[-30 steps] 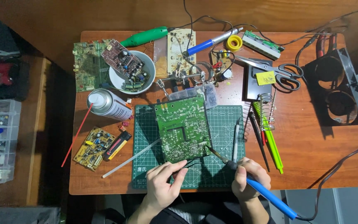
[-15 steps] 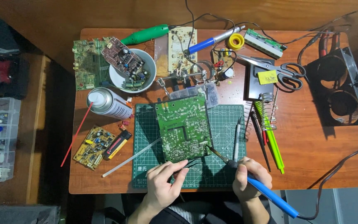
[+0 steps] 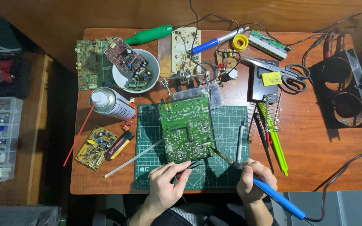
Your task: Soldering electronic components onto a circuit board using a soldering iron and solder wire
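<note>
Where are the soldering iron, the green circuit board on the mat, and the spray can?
soldering iron point(image 3: 278, 196), head view, on its blue handle below the right hand.
green circuit board point(image 3: 186, 127), head view, on the middle of its solder side.
spray can point(image 3: 113, 104), head view, on its silver body.

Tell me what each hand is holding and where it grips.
Right hand holds the blue soldering iron by its handle. Left hand pinches something thin at the green circuit board's near edge; what exactly cannot be told.

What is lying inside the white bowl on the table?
Inside the white bowl a brown circuit board lies tilted, its upper end sticking out over the rim. A few small loose parts show beside it. The bowl's bottom under the board is covered.
</note>
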